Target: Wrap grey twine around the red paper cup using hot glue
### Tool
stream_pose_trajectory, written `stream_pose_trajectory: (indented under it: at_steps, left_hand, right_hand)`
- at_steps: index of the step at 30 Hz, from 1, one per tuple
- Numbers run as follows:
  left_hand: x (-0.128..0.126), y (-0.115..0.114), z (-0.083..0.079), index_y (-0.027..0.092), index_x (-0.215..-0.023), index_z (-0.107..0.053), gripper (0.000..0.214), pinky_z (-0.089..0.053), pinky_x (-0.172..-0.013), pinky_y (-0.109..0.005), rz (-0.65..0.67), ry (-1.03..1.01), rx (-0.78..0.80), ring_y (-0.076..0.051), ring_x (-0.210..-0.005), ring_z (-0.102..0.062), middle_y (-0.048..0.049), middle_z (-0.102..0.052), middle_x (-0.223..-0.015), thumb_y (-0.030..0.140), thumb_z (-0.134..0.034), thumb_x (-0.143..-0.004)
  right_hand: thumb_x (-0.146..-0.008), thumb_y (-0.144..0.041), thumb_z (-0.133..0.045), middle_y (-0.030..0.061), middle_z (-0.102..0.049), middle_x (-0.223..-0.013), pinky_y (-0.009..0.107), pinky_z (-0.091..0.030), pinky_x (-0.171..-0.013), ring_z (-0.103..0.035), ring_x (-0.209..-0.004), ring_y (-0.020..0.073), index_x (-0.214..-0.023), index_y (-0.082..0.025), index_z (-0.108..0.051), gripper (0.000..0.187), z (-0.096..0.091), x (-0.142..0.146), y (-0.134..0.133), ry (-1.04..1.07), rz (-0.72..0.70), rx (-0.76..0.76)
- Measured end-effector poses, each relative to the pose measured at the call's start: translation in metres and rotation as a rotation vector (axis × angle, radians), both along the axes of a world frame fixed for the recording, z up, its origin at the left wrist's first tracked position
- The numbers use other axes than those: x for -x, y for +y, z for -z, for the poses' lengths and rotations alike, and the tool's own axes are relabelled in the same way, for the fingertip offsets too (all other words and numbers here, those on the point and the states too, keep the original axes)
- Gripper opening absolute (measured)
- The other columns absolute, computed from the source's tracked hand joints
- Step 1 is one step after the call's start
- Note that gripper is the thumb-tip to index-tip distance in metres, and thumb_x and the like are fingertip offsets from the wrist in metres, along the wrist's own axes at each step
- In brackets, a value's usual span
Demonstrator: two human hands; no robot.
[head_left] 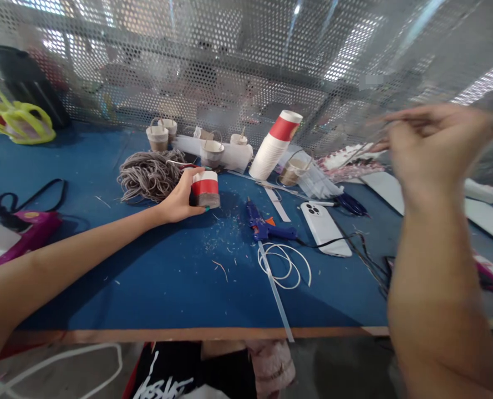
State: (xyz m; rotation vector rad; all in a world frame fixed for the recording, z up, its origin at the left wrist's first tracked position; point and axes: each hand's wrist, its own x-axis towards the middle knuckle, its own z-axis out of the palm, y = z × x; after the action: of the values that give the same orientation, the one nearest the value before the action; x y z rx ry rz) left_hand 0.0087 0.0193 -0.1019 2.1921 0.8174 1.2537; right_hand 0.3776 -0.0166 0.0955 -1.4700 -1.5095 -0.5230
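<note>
My left hand (182,198) grips a paper cup (205,183) with a white and red wall, tilted on its side at the blue table. Grey yarn is wound around the cup's lower end. A loose heap of grey yarn (148,175) lies just left of it. Raised high at the right, my right hand (433,144) is blurred by motion, its fingers pinched together on what looks like a thin strand (356,154). A blue glue gun (267,224) with a clear glue stick (277,293) lies between my hands.
A tall stack of paper cups (271,152) leans at the back, near several small yarn-wrapped cups with handles (158,137). A white phone (325,228), a coil of white cord (290,269) and black cables lie right of centre. A yellow-green pumpkin-like craft (21,124) stands far left.
</note>
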Motion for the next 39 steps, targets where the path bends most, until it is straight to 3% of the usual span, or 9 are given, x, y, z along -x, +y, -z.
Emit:
stream_pose_trajectory:
  at_steps: [4, 8, 11, 13, 20, 25, 31, 36, 39]
  left_hand:
    - [0.000, -0.006, -0.004, 0.022, -0.145, -0.029, 0.091, -0.037, -0.116, -0.062, 0.091, 0.031, -0.021, -0.038, -0.137, -0.046, -0.0181, -0.041, -0.145, 0.024, -0.079, -0.069]
    - [-0.001, -0.012, -0.007, 0.020, -0.145, -0.029, 0.089, -0.038, -0.115, -0.064, 0.155, 0.102, -0.063, -0.039, -0.137, -0.048, -0.0192, -0.045, -0.141, 0.027, -0.078, -0.071]
    - [-0.001, -0.013, -0.008, 0.021, -0.145, -0.031, 0.090, -0.038, -0.117, -0.062, 0.148, 0.107, -0.064, -0.039, -0.138, -0.048, -0.0179, -0.045, -0.142, 0.028, -0.079, -0.070]
    - [-0.002, -0.012, -0.008, 0.021, -0.145, -0.031, 0.090, -0.039, -0.117, -0.061, 0.144, 0.106, -0.048, -0.039, -0.138, -0.048, -0.0179, -0.046, -0.143, 0.028, -0.079, -0.070]
    - [-0.002, -0.012, -0.008, 0.021, -0.145, -0.030, 0.089, -0.038, -0.116, -0.063, 0.144, 0.111, -0.025, -0.040, -0.137, -0.048, -0.0191, -0.045, -0.143, 0.028, -0.079, -0.070]
    - [-0.003, -0.015, -0.010, 0.020, -0.144, -0.030, 0.088, -0.040, -0.113, -0.064, 0.148, 0.138, -0.050, -0.040, -0.135, -0.050, -0.0201, -0.045, -0.141, 0.028, -0.078, -0.071]
    - [-0.010, -0.027, -0.011, 0.023, -0.148, -0.031, 0.089, -0.044, -0.113, -0.058, 0.168, 0.142, -0.146, -0.035, -0.129, -0.052, -0.0151, -0.046, -0.135, 0.027, -0.076, -0.071]
    - [-0.013, -0.031, -0.012, 0.024, -0.149, -0.031, 0.093, -0.046, -0.111, -0.057, 0.139, 0.151, -0.209, -0.035, -0.130, -0.047, -0.0140, -0.044, -0.132, 0.033, -0.080, -0.071]
    - [-0.013, -0.029, -0.011, 0.025, -0.149, -0.033, 0.095, -0.046, -0.111, -0.060, 0.139, 0.131, -0.204, -0.036, -0.130, -0.046, -0.0138, -0.043, -0.132, 0.043, -0.083, -0.070]
  right_hand:
    - [-0.080, -0.023, -0.060, 0.0098, -0.077, -0.074, 0.045, -0.061, -0.073, -0.077, -0.077, 0.0277, -0.083, -0.015, -0.077, 0.019, 0.027, 0.040, -0.029, 0.126, -0.116, 0.266]
    - [-0.073, -0.021, -0.065, 0.0112, -0.080, -0.096, 0.052, -0.062, -0.088, -0.078, -0.092, 0.0312, -0.097, -0.018, -0.077, 0.027, 0.048, 0.062, -0.046, 0.164, -0.266, 0.494]
    - [-0.068, -0.017, -0.069, 0.0121, -0.079, -0.108, 0.053, -0.062, -0.095, -0.077, -0.100, 0.0324, -0.108, -0.019, -0.073, 0.040, 0.055, 0.059, -0.051, 0.210, -0.339, 0.596]
    - [-0.070, -0.020, -0.071, 0.0115, -0.079, -0.106, 0.053, -0.062, -0.096, -0.077, -0.100, 0.0321, -0.104, -0.020, -0.074, 0.034, 0.057, 0.054, -0.053, 0.228, -0.384, 0.634]
    - [-0.073, -0.034, -0.077, 0.0066, -0.080, -0.082, 0.050, -0.065, -0.084, -0.078, -0.081, 0.0296, -0.078, -0.024, -0.075, 0.012, 0.061, 0.056, -0.055, 0.231, -0.414, 0.561]
    - [-0.081, -0.044, -0.072, 0.0038, -0.069, -0.060, 0.047, -0.060, -0.064, -0.067, -0.054, 0.0230, -0.071, -0.025, -0.075, 0.022, 0.057, 0.062, -0.060, 0.101, -0.373, 0.528]
    - [-0.090, -0.044, -0.066, 0.0072, -0.070, -0.093, 0.055, -0.052, -0.094, -0.064, -0.102, 0.0313, -0.074, -0.030, -0.072, 0.022, 0.055, 0.062, -0.063, -0.340, -0.413, 0.229]
    - [-0.097, -0.039, -0.059, 0.0066, -0.070, -0.094, 0.048, -0.054, -0.091, -0.067, -0.097, 0.0265, -0.078, -0.027, -0.066, 0.023, 0.057, 0.073, -0.057, -0.337, -0.586, 0.426]
    - [-0.096, -0.039, -0.061, 0.0082, -0.070, -0.113, 0.053, -0.049, -0.101, -0.062, -0.116, 0.0310, -0.071, -0.026, -0.063, 0.028, 0.057, 0.082, -0.057, -0.358, -0.590, 0.385]
